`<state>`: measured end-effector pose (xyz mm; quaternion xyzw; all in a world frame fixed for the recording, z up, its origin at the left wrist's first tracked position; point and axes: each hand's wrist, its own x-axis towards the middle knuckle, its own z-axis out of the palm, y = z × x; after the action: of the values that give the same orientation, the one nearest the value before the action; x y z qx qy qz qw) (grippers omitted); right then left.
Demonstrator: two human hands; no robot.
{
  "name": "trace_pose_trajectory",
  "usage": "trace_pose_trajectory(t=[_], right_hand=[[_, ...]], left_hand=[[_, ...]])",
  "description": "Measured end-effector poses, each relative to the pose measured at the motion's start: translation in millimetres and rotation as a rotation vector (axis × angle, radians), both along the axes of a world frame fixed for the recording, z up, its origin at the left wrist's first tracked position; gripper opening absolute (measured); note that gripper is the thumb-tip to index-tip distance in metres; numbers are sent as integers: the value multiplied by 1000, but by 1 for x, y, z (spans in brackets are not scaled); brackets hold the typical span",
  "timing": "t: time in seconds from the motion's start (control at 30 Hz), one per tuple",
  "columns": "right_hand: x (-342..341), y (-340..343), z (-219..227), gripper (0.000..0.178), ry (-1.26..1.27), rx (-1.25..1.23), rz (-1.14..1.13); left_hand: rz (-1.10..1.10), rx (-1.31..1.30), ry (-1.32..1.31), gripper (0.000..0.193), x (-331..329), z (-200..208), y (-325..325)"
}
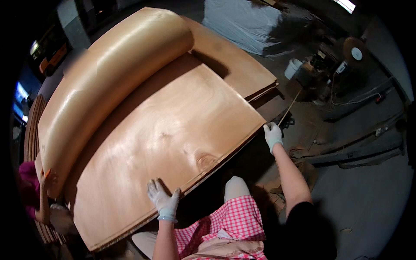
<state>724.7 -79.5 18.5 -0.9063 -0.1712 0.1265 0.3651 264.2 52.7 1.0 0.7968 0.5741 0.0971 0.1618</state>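
A wide, thin wood veneer sheet (173, 125) with a knot near its front edge lies on a stack in front of me. My left hand (163, 200), in a white glove, rests on the sheet close to that front edge, fingers spread. At the right corner of the sheet is my right hand (272, 135), also gloved, its fingers closed. A thin wood strip (289, 108) sticks out from it toward the far right; the exact grip is partly hidden. Beyond the sheet, another large veneer sheet (117, 65) is curled over into a long roll.
At the far left a co-worker's hand (46, 178) touches the curled sheet's end. More veneer (242, 65) lies at the back right. Plastic-wrapped goods (242, 21), a white bucket (293, 68) and machinery with a disc (354, 51) stand beyond. Dark bars (346, 151) lie on the floor at right.
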Motion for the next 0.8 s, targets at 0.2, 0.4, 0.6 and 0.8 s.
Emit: trace_pose_trajectory(t=[0.2,0.4,0.6,0.8], right_hand=[[-201,-13,26,22,73,281,590],[-369,-29,89,17,698,538,900],[-427,-22,97,42,812,481,1050],[-373,10,111,16,-61,31,1269]], left_hand=[[-221,220,-504,36,0,26,-47],[-321,8,-880,26,-46,74,-102],[59,-260,-1277,8,-112,74,-123],[507,-157,-1627,2,-191,38,-89]])
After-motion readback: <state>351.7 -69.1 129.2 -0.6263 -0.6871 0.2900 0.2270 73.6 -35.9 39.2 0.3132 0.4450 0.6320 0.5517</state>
